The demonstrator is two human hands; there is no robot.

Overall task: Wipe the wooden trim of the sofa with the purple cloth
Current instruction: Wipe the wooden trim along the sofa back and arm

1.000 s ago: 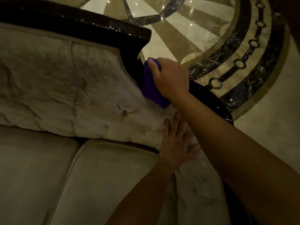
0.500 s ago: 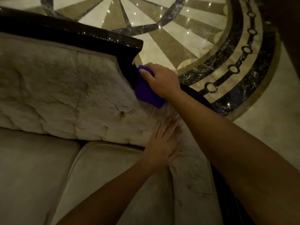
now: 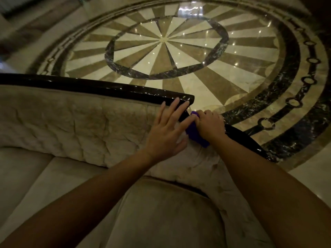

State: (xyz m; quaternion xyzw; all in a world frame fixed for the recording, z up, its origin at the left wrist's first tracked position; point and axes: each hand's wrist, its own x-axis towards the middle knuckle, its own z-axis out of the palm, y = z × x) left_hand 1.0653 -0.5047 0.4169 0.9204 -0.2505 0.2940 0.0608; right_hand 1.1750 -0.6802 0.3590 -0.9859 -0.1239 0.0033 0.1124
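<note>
The dark glossy wooden trim [image 3: 100, 87] runs along the top of the beige tufted sofa back [image 3: 75, 126] and drops in a curve at its right end. My right hand [image 3: 210, 125] is shut on the folded purple cloth [image 3: 196, 135], pressing it against that curved drop of the trim. My left hand [image 3: 167, 131] is open with fingers spread. Its fingertips lie on the trim's end, just left of the cloth. The trim continues down to the right [image 3: 247, 140] behind my right forearm.
Beige seat cushions [image 3: 161, 217] fill the foreground under my forearms. Behind the sofa lies a polished marble floor [image 3: 166, 40] with a round starburst inlay and dark ring borders.
My left hand lifted off the sofa back lower down and now rests on the trim's end beside the cloth. The view tilted up, showing more floor. The right hand stays on the curve.
</note>
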